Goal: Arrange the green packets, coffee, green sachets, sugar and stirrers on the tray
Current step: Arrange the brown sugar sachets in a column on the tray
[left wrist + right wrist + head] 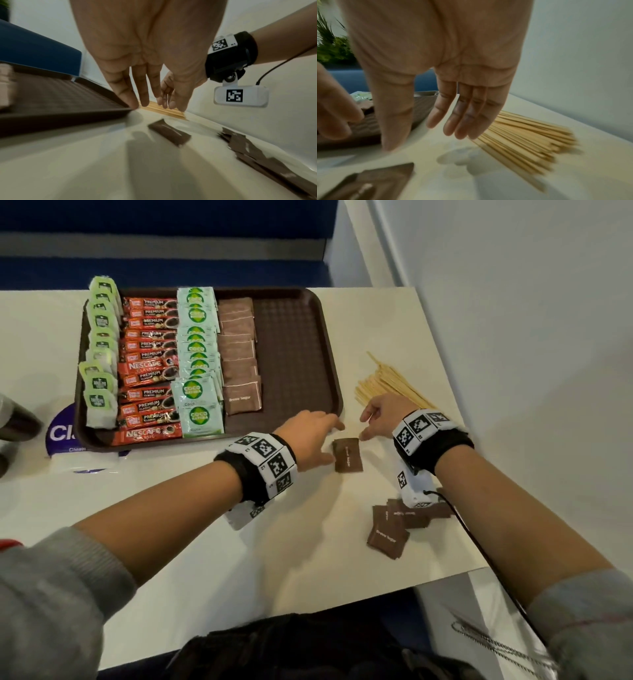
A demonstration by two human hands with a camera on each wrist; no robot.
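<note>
A brown tray [298, 344] holds columns of green packets [101, 347], red coffee sticks [147, 371], green sachets [198, 361] and brown sugar packets [239, 354]; its right part is bare. One sugar packet [347, 455] lies on the table just off the tray's near right corner. My left hand [318, 436] hovers at that packet's left edge, fingers straight, holding nothing. My right hand [368, 426] hovers beyond the packet's far right corner, also empty, over the near end of the wooden stirrers [387, 381]. The wrist views show straight fingers [137, 94] [453, 115] above the packet [169, 134] [373, 182].
A loose pile of sugar packets [394, 525] lies near the table's right front, under my right forearm. A white and purple pack [65, 436] sits left of the tray, with a dark object [17, 419] beyond it. A wall borders the table's right edge.
</note>
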